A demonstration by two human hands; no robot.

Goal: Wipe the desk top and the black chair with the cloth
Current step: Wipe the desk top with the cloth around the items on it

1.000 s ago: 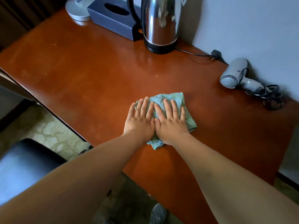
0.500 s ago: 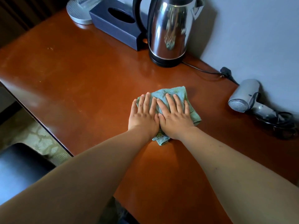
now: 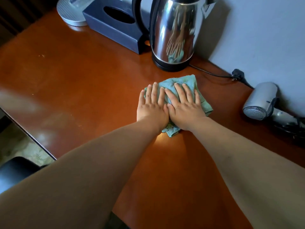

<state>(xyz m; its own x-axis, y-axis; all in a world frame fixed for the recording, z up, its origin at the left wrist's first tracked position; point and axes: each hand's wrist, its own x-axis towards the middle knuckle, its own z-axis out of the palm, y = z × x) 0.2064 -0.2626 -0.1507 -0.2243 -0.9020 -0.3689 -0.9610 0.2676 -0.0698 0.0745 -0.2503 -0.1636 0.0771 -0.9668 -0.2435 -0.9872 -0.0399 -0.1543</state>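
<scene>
A folded teal cloth [image 3: 184,81] lies flat on the reddish-brown desk top [image 3: 82,90], a short way in front of the kettle. My left hand [image 3: 152,106] and my right hand [image 3: 184,106] lie side by side on it, palms down, fingers straight, pressing it onto the wood. The hands cover most of the cloth; only its far edge, right side and a near corner show. A corner of the black chair [image 3: 14,172] shows at the lower left, below the desk edge.
A steel electric kettle [image 3: 173,33] stands just beyond the cloth, its cord running right to a plug [image 3: 237,75]. A dark tissue box [image 3: 115,25] and a grey round base [image 3: 72,12] sit at the back left. A grey hair dryer [image 3: 260,101] lies at the right by the wall.
Both hands have slid the cloth away from me, toward the kettle. The view has shifted forward, so the chair shows less.
</scene>
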